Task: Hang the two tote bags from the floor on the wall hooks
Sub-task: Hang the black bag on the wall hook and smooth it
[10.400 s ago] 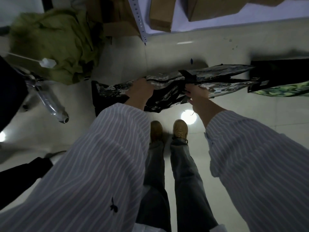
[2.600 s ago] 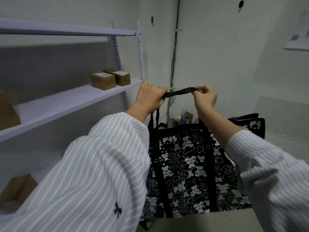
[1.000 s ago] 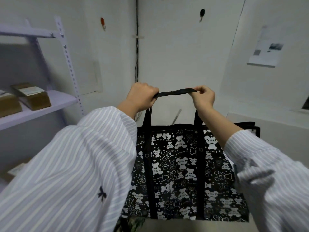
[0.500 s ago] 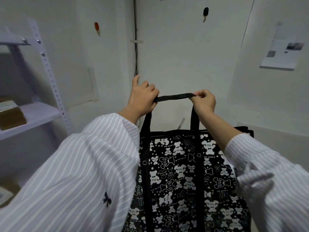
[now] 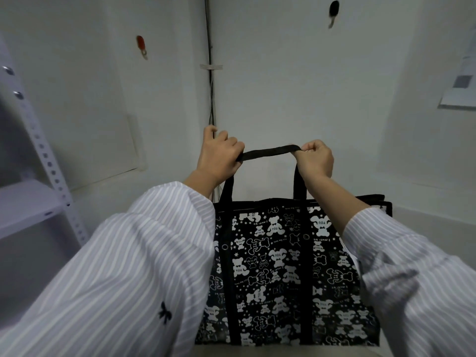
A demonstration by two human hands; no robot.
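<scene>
A black tote bag (image 5: 278, 269) printed with white bears hangs in front of me by its black strap handle (image 5: 269, 151). My left hand (image 5: 217, 157) grips the handle's left end and my right hand (image 5: 315, 158) pinches its right end, holding the strap stretched flat between them. Two hooks are fixed on the white wall above: a red hook (image 5: 141, 46) at upper left and a black hook (image 5: 333, 11) at upper right. Both hooks are bare, and the handle is well below them. The second tote bag is not in view.
A grey metal shelf unit (image 5: 38, 176) stands at the left edge. A dark cable (image 5: 210, 63) runs down the wall corner between the hooks. A paper sheet (image 5: 461, 83) is stuck on the right wall. A low white ledge (image 5: 425, 215) lies behind the bag at right.
Over ten seconds the bag went from the floor to chest height. In the last second my view tilted up toward the hooks; both hands kept their grip on the handle.
</scene>
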